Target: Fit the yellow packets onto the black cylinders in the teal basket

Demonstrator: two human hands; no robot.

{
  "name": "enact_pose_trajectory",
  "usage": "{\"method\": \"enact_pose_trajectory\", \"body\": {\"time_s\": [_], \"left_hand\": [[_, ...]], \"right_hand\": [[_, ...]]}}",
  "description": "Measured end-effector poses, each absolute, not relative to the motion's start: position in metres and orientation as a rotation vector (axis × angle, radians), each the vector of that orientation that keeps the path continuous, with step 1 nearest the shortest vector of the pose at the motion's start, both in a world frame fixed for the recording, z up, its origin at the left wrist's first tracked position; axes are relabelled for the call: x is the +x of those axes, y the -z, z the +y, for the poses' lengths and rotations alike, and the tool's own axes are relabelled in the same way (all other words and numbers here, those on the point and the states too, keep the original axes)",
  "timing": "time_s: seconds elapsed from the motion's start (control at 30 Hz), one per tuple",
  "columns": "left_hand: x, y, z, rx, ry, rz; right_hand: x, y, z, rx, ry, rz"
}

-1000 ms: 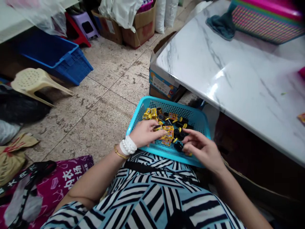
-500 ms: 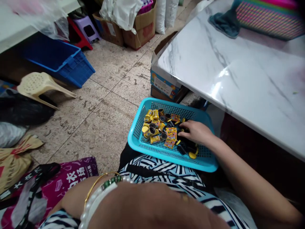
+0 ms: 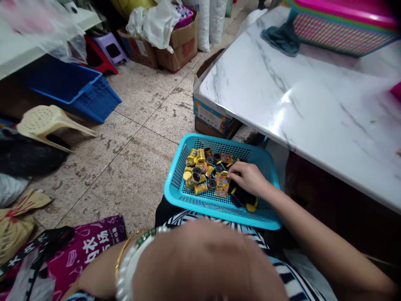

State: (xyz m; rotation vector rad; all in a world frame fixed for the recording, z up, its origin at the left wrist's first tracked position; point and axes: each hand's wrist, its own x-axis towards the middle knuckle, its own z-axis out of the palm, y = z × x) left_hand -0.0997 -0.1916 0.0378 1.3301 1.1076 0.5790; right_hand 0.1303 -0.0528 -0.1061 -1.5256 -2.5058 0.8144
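Observation:
A turquoise plastic basket (image 3: 173, 177) rests at my lap. In its left part lie several small yellow printed cylinders (image 3: 201, 188) and black spool-like pieces (image 3: 212, 184). My right hand (image 3: 246, 177) reaches in from the right, thumb and forefinger pinched at the upper right edge of a small orange printed card (image 3: 222, 184). Below that hand are black pieces with yellow ends (image 3: 237, 200), partly covered by it. Close to the camera, my left hand (image 3: 203, 259) is large and blurred, with bead and gold bracelets at the wrist. Its fingers are hidden.
A marble-patterned table (image 3: 250, 79) stands at right, bearing a pink-topped basket (image 3: 341, 33) and a dark cloth (image 3: 282, 35). Under its corner are cartons (image 3: 208, 115). Leftward stand a cream stool (image 3: 40, 119) and blue crate (image 3: 94, 98). A purple bag (image 3: 94, 238) lies lower left.
My right hand has moved left from the black pieces to the orange card, its fingers closing together. My left hand has shifted slightly right. The view has tilted a little.

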Motion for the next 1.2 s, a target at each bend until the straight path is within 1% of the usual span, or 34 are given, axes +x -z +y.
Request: {"method": "enact_pose_trajectory", "body": {"time_s": [0.07, 0.13, 0.27, 0.4, 0.53, 0.67, 0.73, 0.8, 0.97, 1.03, 1.2], "left_hand": [[-0.095, -0.033, -0.140, 1.470, -0.610, 1.067], [-0.090, -0.012, -0.109, 1.584, -0.749, 1.193], [-0.086, 0.030, -0.092, 1.453, -0.744, 1.286], [-0.084, 0.044, -0.090, 1.398, -0.772, 1.387], [-0.078, 0.049, -0.089, 1.428, -0.697, 1.264], [-0.072, 0.055, -0.093, 1.254, -0.726, 1.245], [-0.070, 0.060, -0.095, 1.206, -0.730, 1.294], [-0.068, 0.065, -0.096, 1.241, -0.702, 1.353], [-0.065, 0.076, -0.097, 1.489, -0.553, 1.426], [-0.064, 0.078, -0.097, 1.517, -0.502, 1.402], [-0.063, 0.077, -0.100, 1.583, -0.427, 1.371]], "right_hand": [[0.130, 0.108, -0.052, -1.506, -0.799, -2.551], [0.129, 0.109, -0.053, -1.511, -0.771, -2.575], [0.130, 0.100, -0.057, -1.508, -0.787, -2.437], [0.131, 0.069, -0.069, -1.443, -1.124, -2.066], [0.128, 0.042, -0.079, -1.315, -1.437, -1.748], [0.120, 0.044, -0.087, -1.345, -1.510, -1.398], [0.115, 0.053, -0.092, -1.404, -1.510, -1.320], [0.111, 0.065, -0.099, -1.463, -1.477, -1.355], [0.107, 0.087, -0.107, -1.549, -1.071, -1.666], [0.109, 0.090, -0.106, -1.539, -0.992, -1.710], [0.122, 0.088, -0.103, -1.654, -0.863, -1.491]]}}
